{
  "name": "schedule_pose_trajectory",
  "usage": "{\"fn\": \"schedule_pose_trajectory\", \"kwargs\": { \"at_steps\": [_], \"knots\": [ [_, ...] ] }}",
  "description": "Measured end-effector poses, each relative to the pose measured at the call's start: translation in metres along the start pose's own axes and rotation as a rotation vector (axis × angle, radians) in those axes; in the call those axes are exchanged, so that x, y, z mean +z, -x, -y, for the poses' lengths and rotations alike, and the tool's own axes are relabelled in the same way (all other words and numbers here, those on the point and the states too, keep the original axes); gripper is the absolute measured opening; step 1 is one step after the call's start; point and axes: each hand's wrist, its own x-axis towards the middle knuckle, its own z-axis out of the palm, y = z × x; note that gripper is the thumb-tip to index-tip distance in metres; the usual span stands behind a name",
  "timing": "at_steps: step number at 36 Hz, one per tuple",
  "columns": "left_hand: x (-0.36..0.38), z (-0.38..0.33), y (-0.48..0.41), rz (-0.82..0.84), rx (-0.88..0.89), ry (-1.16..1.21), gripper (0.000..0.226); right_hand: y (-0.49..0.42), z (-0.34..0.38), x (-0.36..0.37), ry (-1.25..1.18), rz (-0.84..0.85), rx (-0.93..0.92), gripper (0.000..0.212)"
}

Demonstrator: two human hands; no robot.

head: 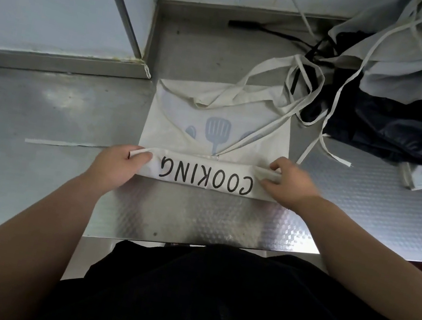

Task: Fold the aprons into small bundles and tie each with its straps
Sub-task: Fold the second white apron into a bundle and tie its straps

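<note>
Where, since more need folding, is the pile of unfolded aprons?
Head view: the pile of aprons lies far right on the steel counter, beyond the cream apron.

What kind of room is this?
Probably a restaurant kitchen or its back room: a steel counter, an apron printed COOKING with a spatula, and a pile of more aprons.

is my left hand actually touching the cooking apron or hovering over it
Touching. The head view shows the left hand gripping the folded band of the cooking apron at its left end, with no gap between them.
</note>
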Motion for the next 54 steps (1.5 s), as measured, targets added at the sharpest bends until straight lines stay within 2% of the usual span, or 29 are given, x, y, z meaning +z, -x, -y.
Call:
{"fn": "schedule_pose_trajectory", "kwargs": {
  "at_steps": [4, 8, 10, 13, 15, 18, 20, 23, 26, 28, 33, 36, 42, 44, 47, 54],
  "knots": [
    [0.006, 0.008, 0.000, -0.147, 0.004, -0.243, 0.026, 0.002, 0.003, 0.004, 0.090, -0.047, -0.008, 0.045],
    [0.008, 0.009, -0.001, -0.140, 0.045, -0.273, 0.051, 0.003, 0.004, 0.006, 0.125, -0.056, -0.035, 0.050],
    [0.008, 0.007, -0.004, -0.125, 0.022, -0.261, 0.053, 0.003, 0.003, 0.006, 0.173, -0.068, -0.066, 0.051],
    [0.008, 0.008, -0.007, -0.149, -0.031, -0.308, 0.071, 0.002, 0.006, 0.005, 0.383, -0.148, -0.159, 0.055],
    [0.009, 0.005, -0.006, -0.233, 0.055, -0.367, 0.079, 0.002, 0.013, 0.005, 0.477, -0.172, -0.234, 0.059],
    [0.013, 0.001, -0.007, -0.254, 0.358, -0.541, 0.076, -0.002, 0.028, 0.008, 0.507, -0.082, -0.286, 0.069],
    [0.017, -0.005, -0.009, -0.125, 0.460, -0.625, 0.072, -0.007, 0.038, 0.009, 0.458, 0.012, -0.276, 0.071],
    [0.025, -0.011, -0.013, 0.032, 0.486, -0.628, 0.062, -0.018, 0.049, 0.008, 0.360, 0.058, -0.268, 0.064],
    [0.031, -0.007, -0.018, 0.061, 0.501, -0.555, 0.056, -0.030, 0.058, 0.012, 0.254, 0.093, -0.197, 0.062],
    [0.032, -0.002, -0.021, 0.048, 0.502, -0.475, 0.048, -0.040, 0.062, 0.017, 0.284, 0.102, -0.148, 0.062],
    [0.032, 0.002, -0.024, 0.038, 0.500, -0.388, 0.039, -0.050, 0.063, 0.025, 0.377, 0.061, -0.138, 0.020],
    [0.031, 0.003, -0.026, 0.035, 0.474, -0.329, 0.039, -0.043, 0.058, 0.026, 0.368, 0.020, -0.185, 0.007],
    [0.033, 0.002, -0.028, 0.030, 0.448, -0.290, 0.037, -0.030, 0.048, 0.021, 0.421, -0.042, -0.239, 0.030],
    [0.032, 0.003, -0.029, 0.034, 0.437, -0.277, 0.037, -0.025, 0.043, 0.020, 0.423, -0.094, -0.199, 0.037],
    [0.032, 0.002, -0.028, 0.028, 0.416, -0.240, 0.036, -0.018, 0.029, 0.014, 0.397, -0.154, -0.043, 0.041],
    [0.032, 0.003, -0.027, 0.000, 0.370, -0.193, 0.036, -0.009, 0.007, 0.001, 0.354, -0.136, 0.323, 0.030]
  ]
}}
